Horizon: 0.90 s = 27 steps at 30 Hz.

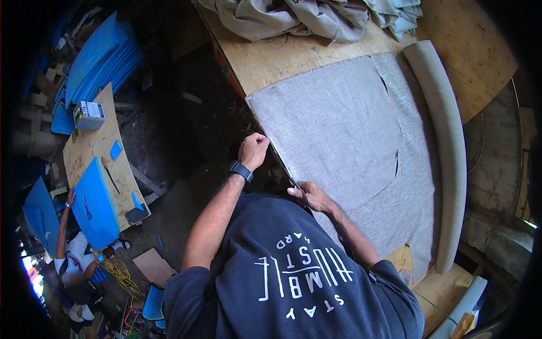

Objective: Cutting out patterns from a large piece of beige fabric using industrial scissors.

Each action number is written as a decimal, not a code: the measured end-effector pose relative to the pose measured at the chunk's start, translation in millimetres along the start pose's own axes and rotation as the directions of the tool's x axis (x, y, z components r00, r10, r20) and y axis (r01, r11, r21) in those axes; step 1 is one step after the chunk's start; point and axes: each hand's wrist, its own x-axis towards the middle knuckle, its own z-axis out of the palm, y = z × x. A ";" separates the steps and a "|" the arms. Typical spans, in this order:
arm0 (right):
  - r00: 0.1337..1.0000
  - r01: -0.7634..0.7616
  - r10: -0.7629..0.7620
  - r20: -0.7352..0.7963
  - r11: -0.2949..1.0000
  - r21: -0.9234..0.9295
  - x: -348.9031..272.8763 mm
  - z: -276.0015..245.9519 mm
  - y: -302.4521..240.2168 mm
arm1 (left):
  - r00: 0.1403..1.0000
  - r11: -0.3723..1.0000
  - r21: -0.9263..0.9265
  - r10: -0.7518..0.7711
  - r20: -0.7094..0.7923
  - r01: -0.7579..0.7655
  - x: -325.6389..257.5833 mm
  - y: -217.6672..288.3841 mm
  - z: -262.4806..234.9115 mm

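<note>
The left hand (pixel 254 151) is closed, its fingertips pinched at the edge of the grey cloth (pixel 333 124). The right hand (pixel 315 198) curls around dark scissors (pixel 302 192) at that edge, nearer the body. The cloth lies flat on a wooden table (pixel 271 62), left of a roll (pixel 443 147); a fabric heap (pixel 293 20) sits beyond.

Dark tool (pixel 301 192): partly hidden at the right hand (pixel 315 196), kind unclear
Fabric heap (pixel 293 20): cut off by top edge
Co-worker (pixel 78 244): face blurred
T-shirt (pixel 282 248): cut off below
</note>
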 end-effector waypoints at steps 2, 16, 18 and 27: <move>1.000 0.014 -0.014 -0.013 1.000 -0.027 11.1 -1.9 -2.0 | 1.000 1.000 0.020 0.006 0.009 -0.006 -1.3 4.5 -2.2; 0.992 0.065 -0.070 -0.105 0.997 -0.050 36.6 8.1 -8.9 | 0.998 0.999 0.027 0.031 0.060 -0.033 5.2 -1.5 -7.7; 0.994 0.058 -0.061 -0.094 0.998 -0.035 36.4 8.9 -6.6 | 0.997 0.999 0.032 0.036 0.062 -0.038 2.4 1.0 -9.2; 0.999 -0.024 0.022 0.033 0.996 0.082 33.4 -5.1 -25.1 | 0.998 0.987 -0.146 0.063 -0.027 -0.066 7.6 -19.0 -0.5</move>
